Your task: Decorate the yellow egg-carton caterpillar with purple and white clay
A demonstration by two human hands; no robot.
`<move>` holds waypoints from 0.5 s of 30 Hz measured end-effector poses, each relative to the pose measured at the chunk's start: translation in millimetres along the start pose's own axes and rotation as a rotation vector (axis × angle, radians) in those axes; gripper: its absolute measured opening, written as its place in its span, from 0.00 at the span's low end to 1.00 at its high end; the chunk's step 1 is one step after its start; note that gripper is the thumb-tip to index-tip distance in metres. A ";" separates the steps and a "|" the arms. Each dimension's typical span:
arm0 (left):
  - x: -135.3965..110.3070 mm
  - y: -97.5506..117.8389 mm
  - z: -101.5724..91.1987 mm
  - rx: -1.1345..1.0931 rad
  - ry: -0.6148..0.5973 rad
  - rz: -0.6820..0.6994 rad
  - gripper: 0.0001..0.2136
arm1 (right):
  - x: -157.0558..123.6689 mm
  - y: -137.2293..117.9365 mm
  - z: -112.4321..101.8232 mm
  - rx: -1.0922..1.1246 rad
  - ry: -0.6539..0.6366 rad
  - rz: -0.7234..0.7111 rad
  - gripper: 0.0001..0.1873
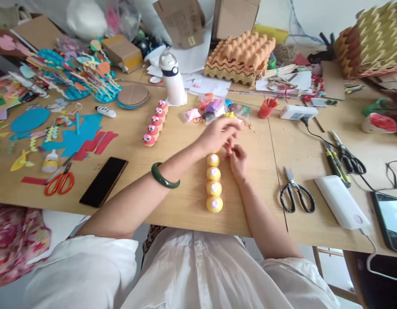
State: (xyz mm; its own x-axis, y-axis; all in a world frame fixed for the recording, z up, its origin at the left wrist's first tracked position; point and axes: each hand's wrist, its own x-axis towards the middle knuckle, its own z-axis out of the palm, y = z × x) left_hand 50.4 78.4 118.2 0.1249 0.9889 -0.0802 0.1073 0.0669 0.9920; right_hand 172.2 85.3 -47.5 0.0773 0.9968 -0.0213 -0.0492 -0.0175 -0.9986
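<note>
White shirt fabric [198, 274] is filling the space nearest the camera; beyond it a wooden table [250, 206] is spreading wide; toward the back a stack of egg trays [238, 60] is standing among papers and boxes; to the left of that stack a white bottle [174, 86] is standing upright, its top rounded and banded in dark blue; on the left, near the table's front edge, a black phone [104, 182] is lying flat; in the middle a yellow row of domes [214, 188] is running away from the person, each of the four clearly visible domes bearing a pale pinkish piece on top, while the hands are partly covering its far end; beyond and to the left a pink row of domes [156, 122] is lying at a slant, topped with brighter pink pieces; the left hand [221, 135] is hovering over the far end of the yellow row, its fingers bent and blurred, so whether it is grasping anything I cannot tell; to the right black-handled scissors [293, 191] are lying with blades pointing away; the right hand [238, 162] is curling just beside that same far end, fingertips close to the left hand's, any grip being too blurred to tell; a green bangle [164, 177] is circling the left forearm.
</note>
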 end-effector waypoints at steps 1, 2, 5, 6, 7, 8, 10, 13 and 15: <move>18.4 -12.8 -10.4 -0.070 0.129 -0.072 0.10 | 0.0 0.4 0.6 0.015 -0.023 -0.015 0.05; 35.7 -25.8 -20.9 -0.065 0.192 -0.092 0.10 | 0.0 1.0 0.8 0.027 -0.019 -0.013 0.03; 78.7 -56.1 -46.4 0.029 0.309 -0.104 0.11 | -0.4 2.2 -0.1 0.055 -0.034 -0.013 0.02; 90.5 -61.8 -51.4 0.085 0.343 -0.102 0.11 | -0.5 2.4 -0.5 0.061 -0.036 -0.014 0.02; 101.5 -65.3 -54.3 0.148 0.373 -0.091 0.11 | -0.3 2.5 -0.9 0.065 -0.037 -0.015 0.02; 112.1 -67.1 -55.2 0.216 0.402 -0.068 0.10 | -0.1 2.6 -1.2 0.066 -0.036 -0.016 0.03; 132.1 -67.6 -52.4 0.356 0.449 -0.007 0.10 | 1.0 3.1 -1.1 0.063 -0.034 -0.020 0.04; 159.2 -68.8 -42.2 0.532 0.462 0.058 0.08 | 2.8 5.2 -0.4 0.046 -0.041 -0.040 0.07; 174.7 -73.5 -35.9 0.611 0.448 0.071 0.07 | 3.4 6.6 -0.3 0.027 -0.073 -0.060 0.08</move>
State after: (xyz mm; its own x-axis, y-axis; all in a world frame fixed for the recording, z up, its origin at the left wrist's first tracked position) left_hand 28.9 251.0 34.8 -0.2465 0.9560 0.1590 0.6576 0.0445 0.7520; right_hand 172.4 88.6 -54.2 0.0084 0.9990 0.0430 -0.0734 0.0435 -0.9964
